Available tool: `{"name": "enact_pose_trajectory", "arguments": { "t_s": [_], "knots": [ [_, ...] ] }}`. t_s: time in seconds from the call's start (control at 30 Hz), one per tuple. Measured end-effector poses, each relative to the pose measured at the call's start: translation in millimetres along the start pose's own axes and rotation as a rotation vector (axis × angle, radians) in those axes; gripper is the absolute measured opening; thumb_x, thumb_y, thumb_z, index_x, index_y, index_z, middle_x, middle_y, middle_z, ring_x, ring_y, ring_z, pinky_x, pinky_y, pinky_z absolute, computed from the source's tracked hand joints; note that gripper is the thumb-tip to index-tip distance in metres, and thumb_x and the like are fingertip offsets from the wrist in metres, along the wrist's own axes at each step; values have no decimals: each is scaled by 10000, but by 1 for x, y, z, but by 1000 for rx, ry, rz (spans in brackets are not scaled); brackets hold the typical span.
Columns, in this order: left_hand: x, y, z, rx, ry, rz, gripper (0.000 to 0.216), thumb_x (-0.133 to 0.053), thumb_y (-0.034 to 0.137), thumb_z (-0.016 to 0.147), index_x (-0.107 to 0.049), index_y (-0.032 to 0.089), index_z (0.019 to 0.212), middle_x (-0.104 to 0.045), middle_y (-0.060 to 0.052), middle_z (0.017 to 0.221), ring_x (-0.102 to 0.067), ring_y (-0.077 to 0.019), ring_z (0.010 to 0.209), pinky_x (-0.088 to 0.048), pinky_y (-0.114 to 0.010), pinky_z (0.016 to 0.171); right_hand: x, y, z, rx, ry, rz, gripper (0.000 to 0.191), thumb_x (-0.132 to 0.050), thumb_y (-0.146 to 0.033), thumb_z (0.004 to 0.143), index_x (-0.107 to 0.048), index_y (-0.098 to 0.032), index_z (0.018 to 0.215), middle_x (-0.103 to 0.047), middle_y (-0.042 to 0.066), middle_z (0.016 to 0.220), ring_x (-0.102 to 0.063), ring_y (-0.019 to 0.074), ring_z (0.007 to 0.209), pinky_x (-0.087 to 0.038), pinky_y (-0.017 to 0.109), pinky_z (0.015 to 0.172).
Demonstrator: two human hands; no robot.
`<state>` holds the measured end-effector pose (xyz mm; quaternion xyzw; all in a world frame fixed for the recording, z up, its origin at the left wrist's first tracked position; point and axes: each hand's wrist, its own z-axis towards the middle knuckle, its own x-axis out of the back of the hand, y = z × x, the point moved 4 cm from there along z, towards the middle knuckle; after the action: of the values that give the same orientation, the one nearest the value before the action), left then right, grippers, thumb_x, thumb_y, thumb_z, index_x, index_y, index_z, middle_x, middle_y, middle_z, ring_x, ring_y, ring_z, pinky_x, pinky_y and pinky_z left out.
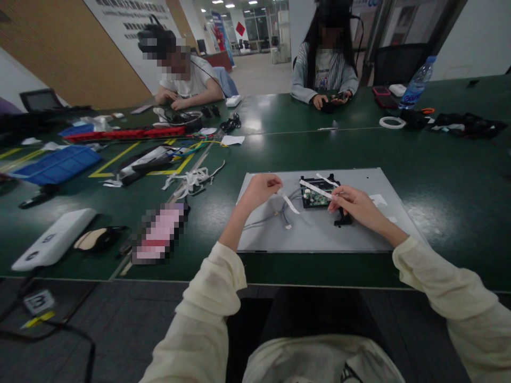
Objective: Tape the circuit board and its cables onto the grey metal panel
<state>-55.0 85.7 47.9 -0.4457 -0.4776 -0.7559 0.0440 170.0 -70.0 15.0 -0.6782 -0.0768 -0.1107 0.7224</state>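
Note:
My left hand (pixel 261 190) is closed in a pinch above the left part of a flat grey panel (pixel 275 239). A short white strip (pixel 291 204) hangs from its fingertips. My right hand (pixel 355 205) pinches a longer white strip (pixel 316 189), which points left across a green circuit board (pixel 315 198) in a black frame. Another thin white strip (pixel 325 180) shows just behind it. Grey cables (pixel 275 214) run from the board leftward over the panel. The right hand partly hides the frame's right side.
Left of the panel lie a heap of white strips (pixel 194 180), a pink phone (pixel 159 234), a white power bank (pixel 54 239) and a blue bin (pixel 59 164). Two people sit across the green table (pixel 275 151). A water bottle (pixel 417 85) and tape roll (pixel 392 123) stand far right.

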Motion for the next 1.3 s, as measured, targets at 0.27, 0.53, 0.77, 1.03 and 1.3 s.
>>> {"name": "enact_pose_trajectory", "arguments": {
  "t_s": [0.27,0.53,0.77,1.03,1.3],
  "knots": [
    [-10,-1,8,-136,-135,282,225,-521,207,793,-682,174,947,-687,-35,859,-620,-156,764,-477,-267,741,0,0,1,13,-6,-13,284,-547,-467,851,-539,-197,938,-700,42,780,-656,156,700,-411,225,503],
    [-12,-3,-4,-111,-36,241,225,-531,231,790,-679,166,946,-687,-38,867,-620,-154,763,-482,-260,730,1,4,2,11,-6,-20,276,-540,-458,855,-545,-198,948,-699,43,780,-653,154,699,-404,225,503],
    [-15,-7,-7,-73,40,131,204,-513,247,814,-673,163,907,-675,-23,788,-620,-149,753,-486,-268,731,1,2,2,9,-6,-46,285,-538,-469,855,-550,-197,941,-704,48,782,-658,156,694,-413,223,505],
    [-20,3,-15,-139,45,205,334,-578,217,780,-597,171,1110,-602,-72,1111,-613,-156,854,-495,-310,818,1,0,1,10,0,-46,260,-532,-446,863,-544,-199,945,-698,40,767,-652,147,684,-408,216,497],
    [-11,28,-55,-49,50,284,435,-580,324,817,-489,186,1220,-521,-100,1189,-567,-233,1062,-456,-388,942,2,5,3,1,-4,-30,296,-547,-478,843,-548,-199,940,-700,45,764,-642,149,656,-395,221,474]
  ]
}}
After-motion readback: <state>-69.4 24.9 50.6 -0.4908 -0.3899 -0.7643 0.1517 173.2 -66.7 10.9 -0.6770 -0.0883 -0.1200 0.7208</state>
